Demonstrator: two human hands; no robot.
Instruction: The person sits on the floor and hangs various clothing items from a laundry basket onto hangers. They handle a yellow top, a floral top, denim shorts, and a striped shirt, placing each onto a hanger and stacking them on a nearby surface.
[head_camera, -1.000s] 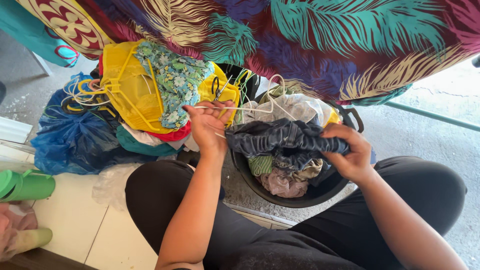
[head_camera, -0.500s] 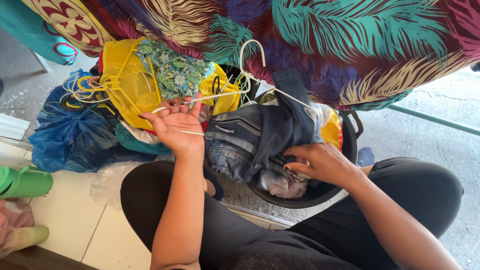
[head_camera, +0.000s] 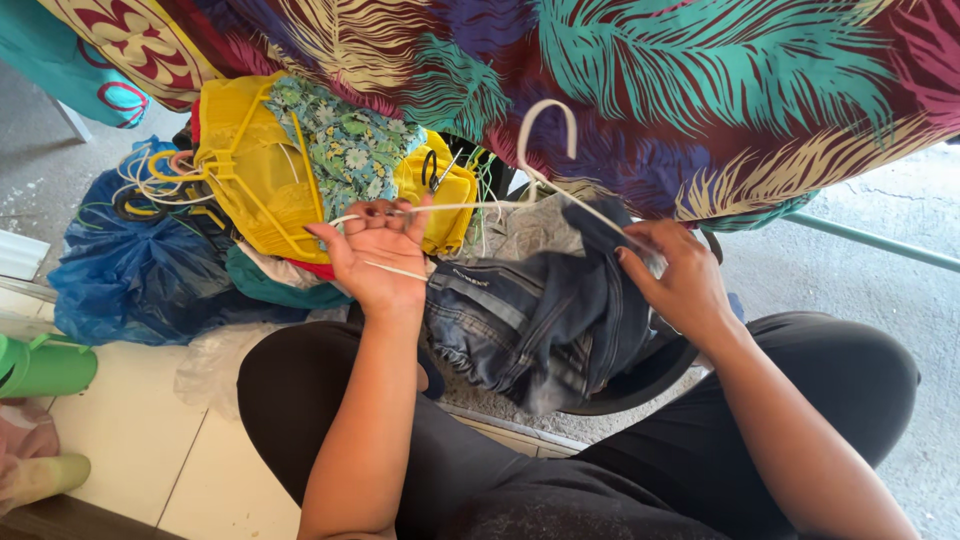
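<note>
My left hand (head_camera: 380, 255) grips one end of a white plastic hanger (head_camera: 545, 160), whose hook stands up above the middle. A dark blue denim garment (head_camera: 540, 315) hangs over the hanger between my hands. My right hand (head_camera: 680, 275) holds the denim's upper right edge against the hanger's other arm. The garment drapes down over a black basin (head_camera: 645, 385) in front of my knees, hiding most of what lies in it.
A pile with a yellow bag (head_camera: 255, 175), floral cloth (head_camera: 345, 145) and several hangers sits beyond my left hand, on a blue plastic bag (head_camera: 140, 270). A large feather-patterned cloth (head_camera: 620, 90) hangs overhead. A green bottle (head_camera: 45, 365) lies at the left.
The hanger has come up out of the basin with the denim spread over it. My right hand rose from the basin to the hanger's right arm; my left hand stayed on its left end.
</note>
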